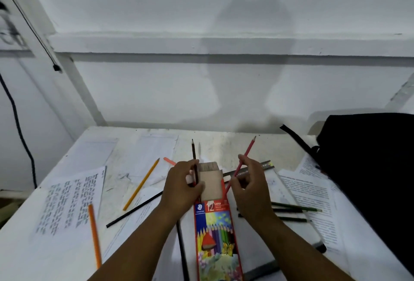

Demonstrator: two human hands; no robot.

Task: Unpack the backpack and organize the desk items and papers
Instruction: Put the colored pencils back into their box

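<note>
White worktop (pixel 235 144) against white wall, strewn with printed papers (pixel 71 200) and loose pencils. Black backpack (pixel 369 168) at right edge. Pencil box (pixel 215 231) lies between hands, flap open. Left hand (pixel 181 184) grips dark pencil (pixel 194 153); right hand (pixel 248 184) pinches red pencil (pixel 246 155), both just above box.

The flat cardboard pencil box (pixel 215 236) was red-orange, printed with a row of many-coloured pencils, a yellow butterfly and a blue logo panel, and its open flap showed plain beige. A dark brown pencil (pixel 194 157) and a red pencil (pixel 245 157) stood out against the white desk (pixel 235 144), where a yellow pencil (pixel 141 185), an orange pencil (pixel 95 236), a black pencil (pixel 134 211) and dark green pencils (pixel 295 208) lay. White paper sheets (pixel 71 200) carried blocks of black print, and the fabric backpack (pixel 367 168) was black
</note>
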